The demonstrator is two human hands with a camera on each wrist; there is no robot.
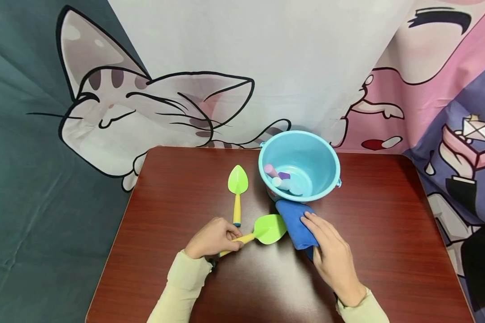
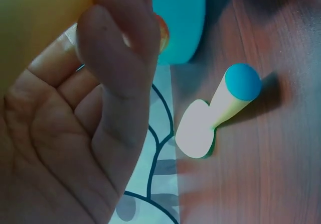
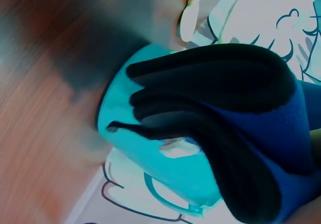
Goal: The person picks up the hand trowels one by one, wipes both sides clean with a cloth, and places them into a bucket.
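Observation:
My left hand [image 1: 214, 237] pinches the yellow handle of a toy shovel [image 1: 269, 229] with a green blade, held over the table. The blade's tip meets or overlaps the edge of a folded blue cloth [image 1: 297, 224]; contact cannot be told. My right hand [image 1: 335, 253] grips that cloth, fingers on top and the thumb mostly hidden. In the right wrist view, the folded layers of the cloth [image 3: 271, 128] hang in front of the bucket. A second toy shovel [image 1: 237, 184] lies on the table beyond my left hand, blade pointing away.
A light blue bucket [image 1: 327, 181] stands at the table's back edge, with several small pastel pieces [image 1: 280, 179] inside. The reddish-brown table [image 1: 388, 233] extends to both sides. Behind it hangs a cloth backdrop [image 1: 307, 54] with cartoon cats.

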